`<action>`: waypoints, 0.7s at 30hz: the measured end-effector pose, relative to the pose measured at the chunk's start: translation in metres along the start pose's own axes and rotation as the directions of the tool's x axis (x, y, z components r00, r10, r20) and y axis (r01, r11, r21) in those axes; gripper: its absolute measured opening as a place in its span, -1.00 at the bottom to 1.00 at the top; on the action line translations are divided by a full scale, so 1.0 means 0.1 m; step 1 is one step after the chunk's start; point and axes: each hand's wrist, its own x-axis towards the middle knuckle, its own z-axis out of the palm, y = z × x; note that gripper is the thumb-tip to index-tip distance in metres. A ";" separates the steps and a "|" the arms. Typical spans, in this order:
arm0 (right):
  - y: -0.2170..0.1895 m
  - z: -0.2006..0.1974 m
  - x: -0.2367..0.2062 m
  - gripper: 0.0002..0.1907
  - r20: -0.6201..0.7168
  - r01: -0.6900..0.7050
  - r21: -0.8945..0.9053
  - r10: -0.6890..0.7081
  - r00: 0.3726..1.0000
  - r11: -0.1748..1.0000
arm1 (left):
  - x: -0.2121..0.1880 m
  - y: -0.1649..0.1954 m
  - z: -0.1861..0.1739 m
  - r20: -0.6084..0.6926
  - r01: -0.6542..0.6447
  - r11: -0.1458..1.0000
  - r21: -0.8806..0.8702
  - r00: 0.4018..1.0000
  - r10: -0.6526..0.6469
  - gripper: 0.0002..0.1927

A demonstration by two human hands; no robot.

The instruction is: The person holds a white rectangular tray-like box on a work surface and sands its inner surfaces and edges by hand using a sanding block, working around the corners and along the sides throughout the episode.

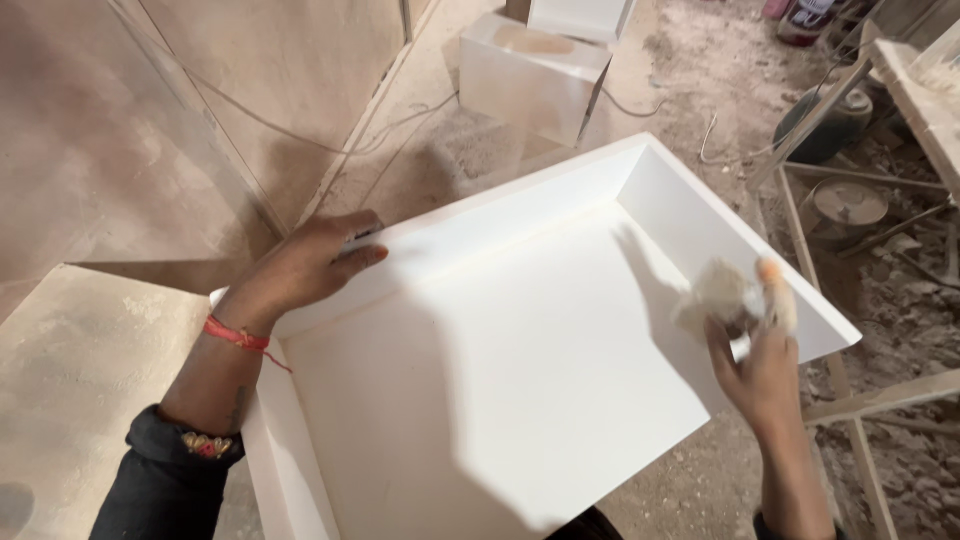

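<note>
White and smooth, the large shallow tray [520, 350] fills the middle of the view, tilted so its open face turns up toward us, its far corner at about one o'clock and its near end running out of frame at six. We judge that our left hand [310, 265], at ten o'clock, is laid over the upper rim to keep the piece from sliding: the palm rests on the edge, the fingers stretch flat along it toward three o'clock rather than curling shut, and a red thread [238, 337] circles the wrist above a dark sleeve [165, 480]. Our right hand [765, 360], at four o'clock, comes up from below with the wrist bent back, its fingers closed around a small pale pad [718, 295], blurred, which sits just at the tray's right wall, apparently touching it. Beyond the tray at twelve o'clock stands a white box [530, 75] on the dusty floor [680, 90], with a wooden frame [850, 400] at three o'clock.
</note>
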 end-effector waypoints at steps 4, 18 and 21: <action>0.28 -0.18 -0.26 -0.57 0.010 0.031 -0.545 -0.031 0.999 0.838 | 0.00 0.02 0.00 -0.020 0.003 1.000 0.005 1.000 -0.003 -0.65; 0.29 -0.03 0.22 -0.68 0.355 0.399 -0.900 -0.234 0.905 0.177 | 0.01 0.07 0.00 0.009 0.066 0.997 0.034 0.998 -0.067 -0.66; 0.15 0.03 0.41 -0.49 0.343 0.422 -0.891 -0.358 0.869 0.170 | 0.03 0.09 -0.02 0.038 0.088 0.995 0.043 0.995 -0.090 -0.67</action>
